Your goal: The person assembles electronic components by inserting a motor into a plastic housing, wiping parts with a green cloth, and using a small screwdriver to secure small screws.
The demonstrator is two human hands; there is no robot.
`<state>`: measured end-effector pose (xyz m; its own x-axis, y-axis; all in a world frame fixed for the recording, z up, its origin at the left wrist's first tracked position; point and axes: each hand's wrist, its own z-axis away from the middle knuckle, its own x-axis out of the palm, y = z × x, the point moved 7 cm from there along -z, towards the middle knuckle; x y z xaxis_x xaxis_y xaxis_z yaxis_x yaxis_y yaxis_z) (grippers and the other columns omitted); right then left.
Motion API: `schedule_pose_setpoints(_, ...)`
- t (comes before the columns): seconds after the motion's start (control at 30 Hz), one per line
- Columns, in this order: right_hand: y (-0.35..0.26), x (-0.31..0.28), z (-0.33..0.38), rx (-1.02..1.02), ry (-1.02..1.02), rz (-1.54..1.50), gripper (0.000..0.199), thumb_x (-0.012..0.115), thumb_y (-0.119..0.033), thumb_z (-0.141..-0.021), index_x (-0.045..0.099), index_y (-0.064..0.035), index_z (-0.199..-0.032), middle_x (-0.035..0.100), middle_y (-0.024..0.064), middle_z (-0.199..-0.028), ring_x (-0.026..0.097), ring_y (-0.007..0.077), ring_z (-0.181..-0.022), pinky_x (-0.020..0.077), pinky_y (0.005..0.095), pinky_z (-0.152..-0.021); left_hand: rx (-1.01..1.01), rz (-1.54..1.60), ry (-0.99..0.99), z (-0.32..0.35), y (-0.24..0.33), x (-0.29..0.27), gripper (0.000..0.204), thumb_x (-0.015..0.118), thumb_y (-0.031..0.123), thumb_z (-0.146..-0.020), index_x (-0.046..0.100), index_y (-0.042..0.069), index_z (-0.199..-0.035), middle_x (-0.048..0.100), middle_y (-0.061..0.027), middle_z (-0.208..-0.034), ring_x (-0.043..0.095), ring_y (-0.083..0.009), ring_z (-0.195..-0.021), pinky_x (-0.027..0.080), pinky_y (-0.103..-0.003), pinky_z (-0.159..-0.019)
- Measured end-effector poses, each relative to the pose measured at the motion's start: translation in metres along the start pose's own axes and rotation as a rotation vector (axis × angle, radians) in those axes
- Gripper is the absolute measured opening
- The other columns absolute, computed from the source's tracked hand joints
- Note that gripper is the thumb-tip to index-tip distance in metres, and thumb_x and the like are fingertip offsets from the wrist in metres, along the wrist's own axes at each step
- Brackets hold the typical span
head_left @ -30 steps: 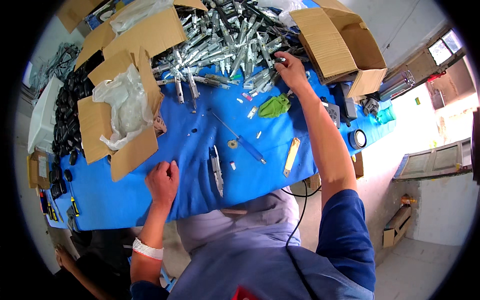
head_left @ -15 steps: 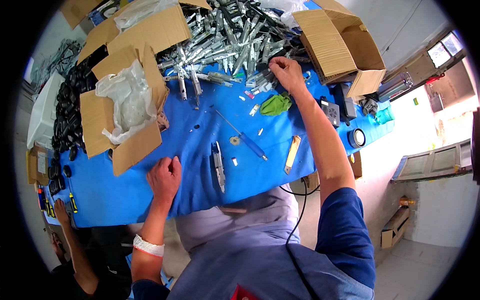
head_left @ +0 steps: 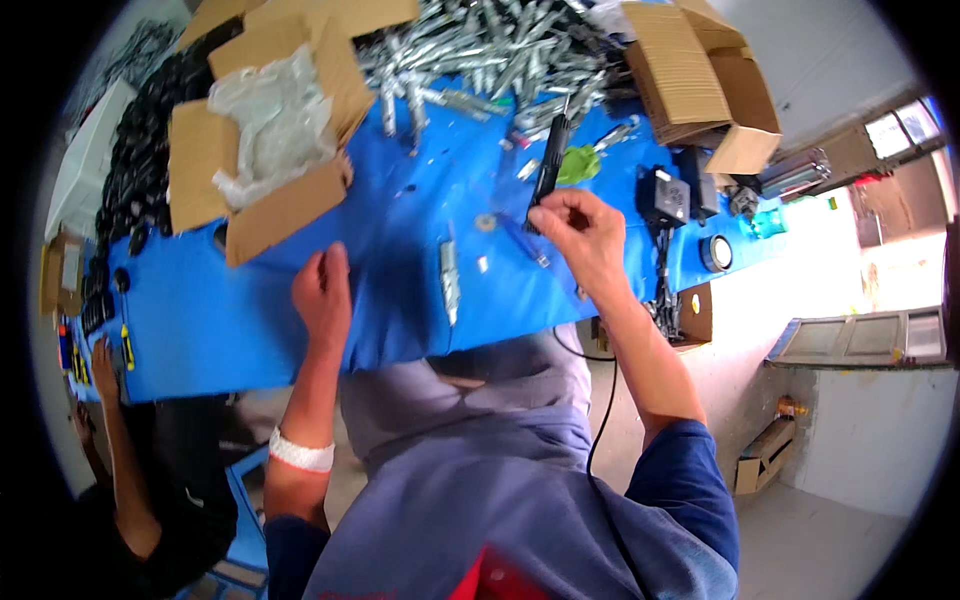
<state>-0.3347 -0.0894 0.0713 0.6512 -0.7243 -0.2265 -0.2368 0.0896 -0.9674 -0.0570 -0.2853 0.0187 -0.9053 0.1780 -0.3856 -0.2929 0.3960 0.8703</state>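
My right hand (head_left: 592,240) is just nearer to me than the green cloth (head_left: 580,165), thumb and fingers pinched on one end of a slim black part (head_left: 553,160). Black part slants up and away, thin tip at far end, running along the left edge of the green cloth as I see it. My left hand (head_left: 323,295) is well left of the green cloth and closer to me, at the near side of the blue-covered worktop (head_left: 220,345); fingers loosely curled, nothing showing in it, palm hidden, so I cannot tell if it's fully closed. White band (head_left: 302,451) on that forearm. Blue-handled screwdriver (head_left: 525,242), blurry, nearer to me than the green cloth and a bit left, by my right fingertips. One silver part (head_left: 449,282) lies further left and nearer than the green cloth, small white piece (head_left: 482,264) just beside it. Big pile of silver parts (head_left: 500,50) beyond the green cloth. Open cardboard box (head_left: 675,75) beyond and right of the green cloth; another open box (head_left: 200,160) with clear plastic (head_left: 285,125) well left. Black power adapter (head_left: 665,197) right of the green cloth, round roll (head_left: 716,253) further right and nearer. Co-worker's hand (head_left: 104,370) far left of the green cloth, near yellow-handled tools.
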Motion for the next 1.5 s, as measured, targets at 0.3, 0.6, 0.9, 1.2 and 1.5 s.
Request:
schedule_pose_setpoints(0.3, -0.002, 0.08, 0.094, -0.219, -0.241, -0.07, 0.018, 0.079, -0.002, -0.07, 0.067, 0.0016, -0.084, 0.064, 0.008, -0.091, 0.061, 0.0105, -0.07, 0.0489, 0.0234, -0.063, -0.518, 0.626, -0.442, 0.052, 0.023, 0.068, 0.056, 0.041, 0.058, -0.094, 0.056, 0.009, -0.072, 0.057, -0.0011, -0.062, 0.047, -0.0088, -0.049, 0.037, -0.022, -0.048)
schedule_pose_setpoints(0.6, 0.007, 0.105, 0.111, -0.213, -0.26, -0.067, 0.023, 0.08, -0.004, -0.069, 0.063, -0.0012, -0.084, 0.064, 0.0092, -0.081, 0.063, 0.0169, -0.07, 0.05, 0.0282, -0.062, -0.348, 0.722, -0.6, 0.072, 0.04, 0.076, 0.043, 0.045, 0.043, -0.098, 0.054, 0.005, -0.079, 0.052, 0.0013, -0.07, 0.046, -0.0057, -0.066, 0.039, -0.022, -0.057)
schedule_pose_setpoints(0.9, 0.01, 0.095, 0.101, 0.024, -0.282, -0.202, 0.041, 0.077, -0.008, -0.077, 0.054, -0.0001, -0.111, 0.066, 0.0088, -0.083, 0.062, 0.0127, -0.074, 0.0503, 0.0259, -0.066, -0.289, 0.576, -0.598, 0.076, 0.042, 0.067, 0.036, 0.049, 0.034, -0.098, 0.058, 0.002, -0.085, 0.057, 0.0002, -0.075, 0.048, -0.0052, -0.07, 0.041, -0.024, -0.061)
schedule_pose_setpoints(1.2, -0.004, 0.094, 0.058, -0.036, -0.26, -0.101, 0.063, 0.075, -0.007, -0.077, 0.045, -0.0053, -0.132, 0.063, 0.0083, -0.091, 0.055, 0.0094, -0.072, 0.0471, 0.0238, -0.062, -0.127, 0.482, -0.581, 0.082, 0.037, 0.074, 0.03, 0.054, 0.027, -0.095, 0.063, -0.001, -0.094, 0.063, -0.0083, -0.077, 0.055, -0.0115, -0.069, 0.044, -0.028, -0.062)
schedule_pose_setpoints(1.5, -0.002, 0.092, 0.051, -0.051, -0.256, -0.27, 0.058, 0.065, 0.007, -0.079, 0.046, -0.0035, -0.133, 0.043, -0.0043, -0.078, 0.044, 0.0045, -0.069, 0.0364, 0.0189, -0.057, -0.012, 0.397, -0.615, 0.084, 0.059, 0.07, 0.024, 0.058, 0.024, -0.09, 0.058, 0.0, -0.087, 0.058, -0.0112, -0.07, 0.054, -0.0162, -0.066, 0.044, -0.037, -0.062)
